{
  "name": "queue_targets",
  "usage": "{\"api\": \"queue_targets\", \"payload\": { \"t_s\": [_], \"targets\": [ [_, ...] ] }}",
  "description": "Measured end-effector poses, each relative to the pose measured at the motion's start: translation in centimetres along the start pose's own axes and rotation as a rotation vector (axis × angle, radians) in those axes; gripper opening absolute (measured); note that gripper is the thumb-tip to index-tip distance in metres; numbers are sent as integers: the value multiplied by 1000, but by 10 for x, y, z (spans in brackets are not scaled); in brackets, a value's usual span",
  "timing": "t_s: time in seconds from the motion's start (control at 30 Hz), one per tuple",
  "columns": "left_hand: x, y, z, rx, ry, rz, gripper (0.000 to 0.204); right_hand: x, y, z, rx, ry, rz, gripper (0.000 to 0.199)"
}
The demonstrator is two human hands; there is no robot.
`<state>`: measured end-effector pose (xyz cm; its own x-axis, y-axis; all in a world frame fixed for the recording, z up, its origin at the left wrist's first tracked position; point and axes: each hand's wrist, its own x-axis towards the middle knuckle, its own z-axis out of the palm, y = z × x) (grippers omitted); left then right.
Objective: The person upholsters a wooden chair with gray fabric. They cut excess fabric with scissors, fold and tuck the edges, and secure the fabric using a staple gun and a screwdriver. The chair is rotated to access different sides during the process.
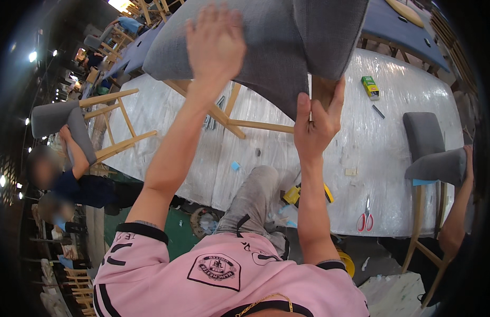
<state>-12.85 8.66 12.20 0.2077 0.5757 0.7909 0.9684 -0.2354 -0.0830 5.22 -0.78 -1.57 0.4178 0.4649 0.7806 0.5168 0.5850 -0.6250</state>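
A grey upholstered chair (266, 53) with pale wooden legs is tipped over in front of me, resting on a plastic-covered table (202, 164). My left hand (216, 50) lies flat against the grey fabric, fingers stretched out and slightly blurred. At the chair's lower right corner, my right hand (319, 124) grips the frame beside a wooden leg. Its thumb is at the fabric edge, and its fingers reach up along the wood. Part of the chair runs out of the top of the picture.
Red-handled scissors (365, 219), a green box (370, 87) and a yellow-black tool (292, 195) lie on the table. On the left a person holds another grey chair (78, 127). To the right, a co-worker's hand (468, 164) touches a third chair (427, 137). Blue-topped tables (414, 45) stand behind.
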Motion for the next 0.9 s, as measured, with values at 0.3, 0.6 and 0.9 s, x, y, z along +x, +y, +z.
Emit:
{"api": "queue_targets", "payload": {
  "t_s": [0.3,0.6,0.9],
  "targets": [
    [-13,91,-13,-173,116,123,52,8,-1,-11,-69,-4,-70,39],
    [4,44,-72,-695,-199,10,52,9,-15,-7,-90,-98,-135,43],
    [19,33,-33,-359,-58,208,52,8,-16,-4,-81,-78,-115,45]
  ]
}}
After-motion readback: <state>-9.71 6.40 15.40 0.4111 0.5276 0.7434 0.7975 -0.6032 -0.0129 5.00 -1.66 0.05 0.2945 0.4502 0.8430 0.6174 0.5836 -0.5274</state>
